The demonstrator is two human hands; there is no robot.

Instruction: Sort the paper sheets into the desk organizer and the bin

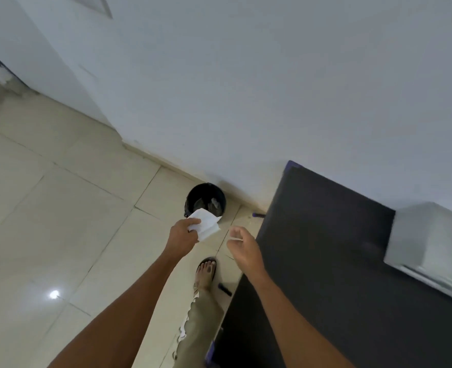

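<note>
Left hand [183,233] fingers curled tight around a folded white paper sheet [205,223], pinching it at its left edge; most of the sheet sticks out to the right and up past the fingertips. Sheet looks creased, folded in layers. It hangs in the air, its upper corner overlapping the near rim of the bin in this view; whether it touches the rim, cannot tell.

Right hand [242,247] just beside the sheet's right edge, a gap between them. Its fingers are loosely curled inward, narrow, and a thin white sliver shows at the fingertips, likely a small scrap of paper; too small and blurred to be sure it is gripped.

Bin [205,200]: small, round, black, open top, standing on the floor against the base of the white wall [246,88]. Some pale crumpled stuff already inside, detail unclear.

Both forearms bare, reaching forward from the bottom of the view. Below and between the hands, one foot in a dark sandal [206,272] on the pale tiled floor [60,208], with a beige trouser leg behind it.

Right of the right hand: dark desk top [326,248], its corner near the wall. On its far right side a blurred white box-like object [432,243], possibly the desk organizer, cannot confirm. Bright light glare on floor tile at lower left.
</note>
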